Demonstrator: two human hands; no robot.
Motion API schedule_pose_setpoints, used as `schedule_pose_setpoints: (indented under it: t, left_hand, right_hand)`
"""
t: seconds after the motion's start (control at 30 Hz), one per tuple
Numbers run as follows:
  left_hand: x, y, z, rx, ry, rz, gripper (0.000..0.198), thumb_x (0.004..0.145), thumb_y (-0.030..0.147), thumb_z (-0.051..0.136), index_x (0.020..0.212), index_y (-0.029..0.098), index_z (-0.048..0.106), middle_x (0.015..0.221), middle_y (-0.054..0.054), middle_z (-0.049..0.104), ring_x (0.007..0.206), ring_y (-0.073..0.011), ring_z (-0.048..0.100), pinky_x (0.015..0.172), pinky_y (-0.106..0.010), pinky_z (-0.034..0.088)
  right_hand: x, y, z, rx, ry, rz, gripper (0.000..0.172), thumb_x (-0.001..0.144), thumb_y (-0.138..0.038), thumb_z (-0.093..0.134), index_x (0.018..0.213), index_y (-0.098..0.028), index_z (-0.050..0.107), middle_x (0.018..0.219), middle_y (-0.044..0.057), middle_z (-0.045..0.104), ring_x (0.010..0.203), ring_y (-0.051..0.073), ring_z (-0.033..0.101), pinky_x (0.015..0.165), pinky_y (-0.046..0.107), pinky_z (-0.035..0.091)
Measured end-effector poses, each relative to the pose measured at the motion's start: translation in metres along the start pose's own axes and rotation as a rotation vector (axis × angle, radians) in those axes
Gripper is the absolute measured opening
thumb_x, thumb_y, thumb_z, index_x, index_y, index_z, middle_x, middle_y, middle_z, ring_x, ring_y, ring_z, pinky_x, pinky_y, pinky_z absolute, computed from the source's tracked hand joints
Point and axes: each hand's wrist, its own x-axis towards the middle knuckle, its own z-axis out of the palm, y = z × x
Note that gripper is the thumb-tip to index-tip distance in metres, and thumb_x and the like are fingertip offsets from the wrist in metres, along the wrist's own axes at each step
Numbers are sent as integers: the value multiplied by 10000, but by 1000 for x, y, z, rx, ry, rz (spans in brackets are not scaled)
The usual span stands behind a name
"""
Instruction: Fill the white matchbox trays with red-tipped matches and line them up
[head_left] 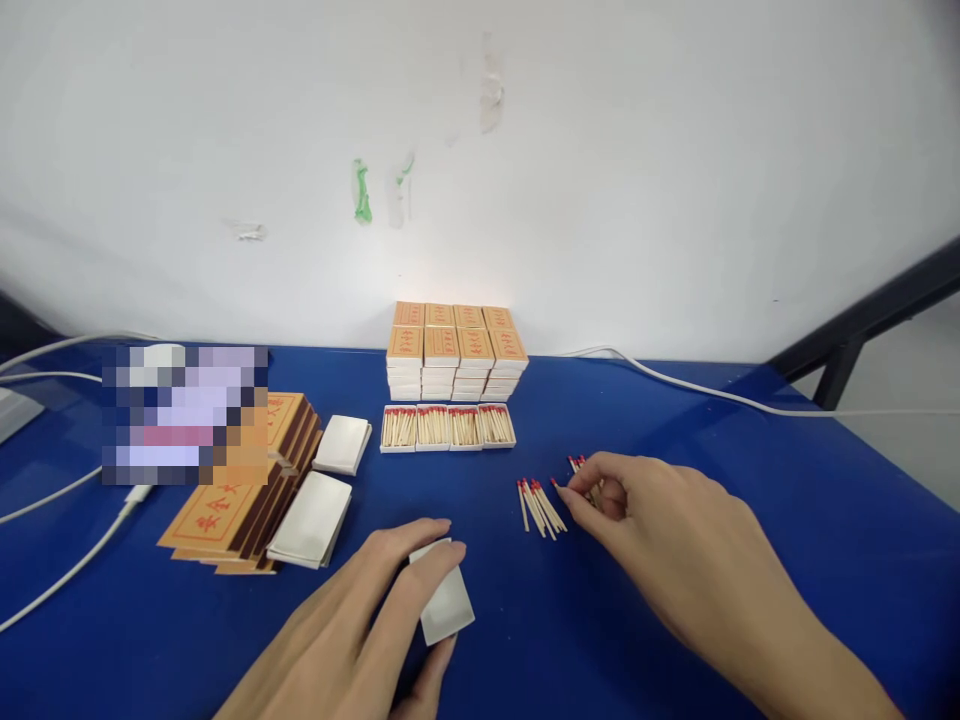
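Nearest the camera, the left hand (pixel 375 610) grasps a small white cardboard tray (pixel 448 612). Orange cardboard sleeves (pixel 217 520) stack toward the blue tabletop's (pixel 750 470) left edge; four match-filled white trays (pixel 433 447) front orange-topped matchboxes (pixel 457 350) by the back edge; beside loose red-tipped wooden matches (pixel 534 505), the right hand (pixel 660 530) pinches one match (pixel 559 486).

The left hand (pixel 352 620) and right hand (pixel 660 520) are both ungloved. The left has long, slender fingers (pixel 431 580) that narrow toward rounded tips, and a smooth, broad back. The right shows a low, soft row of knuckles, its outer fingers partly hidden. Its wrist runs smoothly into a bare forearm (pixel 787 620), slim and evenly rounded.
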Motion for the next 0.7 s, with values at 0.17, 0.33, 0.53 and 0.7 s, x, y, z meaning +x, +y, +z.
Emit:
schedule_pose_setpoints:
  t: [0.17,0.33,0.53,0.7]
  left_hand:
    - [-2,0,0,0,4,7,505,1112,245,592,1616,248,552,1554,-79,725,1322,-194,810,1092,-271,667]
    - [-2,1,0,-18,-6,-6,508,1099,229,609,1604,254,555,1550,-83,732,1318,-217,816,1086,-296,679]
    - [0,0,-1,-16,4,-4,514,1092,211,607,1602,245,556,1549,-92,731,1292,-215,826,1068,-286,686]
    - [2,2,-3,-5,-2,-10,505,1092,202,595,1594,241,558,1540,-83,738,1303,-202,820,1089,-277,671]
  right_hand:
    - [3,1,5,155,33,-50,342,1041,-560,657,851,-341,838,723,-23,761,673,212,701,589,327,396]
    - [7,17,-2,184,117,-49,402,1044,-609,635,849,-322,839,704,1,760,629,222,693,571,328,406]
    - [-3,28,-8,-32,107,-92,278,992,-510,732,822,-328,856,726,38,802,634,290,753,522,339,376]
    - [-7,23,-10,-206,50,-30,181,975,-447,767,849,-362,865,775,35,840,675,361,785,552,360,353]
